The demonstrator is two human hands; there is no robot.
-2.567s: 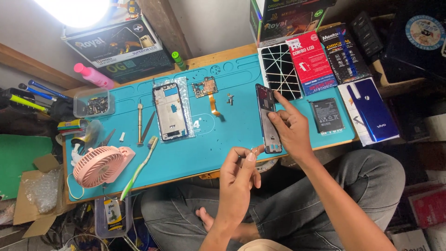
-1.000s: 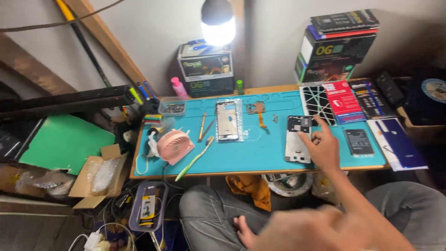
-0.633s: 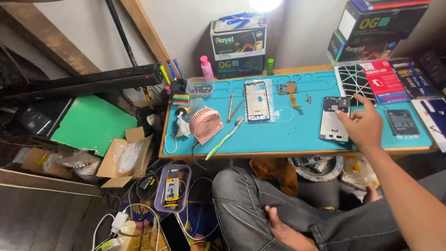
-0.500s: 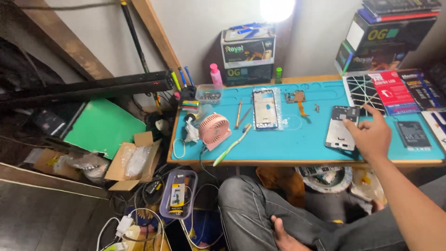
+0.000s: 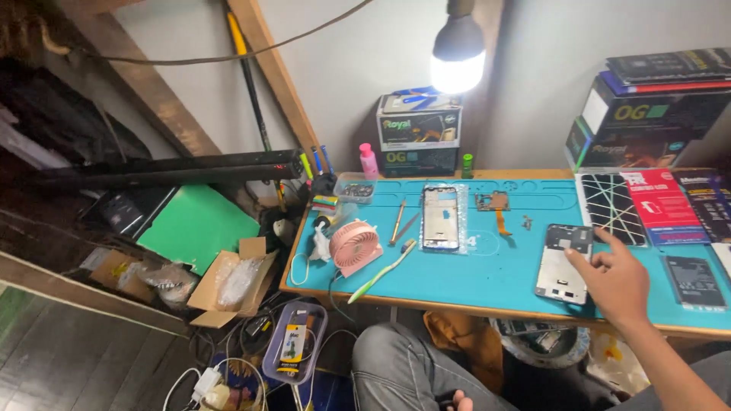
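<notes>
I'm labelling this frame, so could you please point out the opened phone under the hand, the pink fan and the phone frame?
opened phone [image 5: 562, 262], head view, middle of its exposed back.
pink fan [image 5: 355, 245], head view, round grille.
phone frame [image 5: 441, 218], head view, centre panel.

right hand [image 5: 618, 283]: fingers spread, resting on phone back housing [image 5: 562, 264]
mat [image 5: 487, 281]: teal, on low table
centre: phone frame [image 5: 441, 218], upright
left: pink fan [image 5: 355, 246], green toothbrush [image 5: 382, 271]
above: lit bulb [image 5: 457, 57]
left hand: out of view
</notes>
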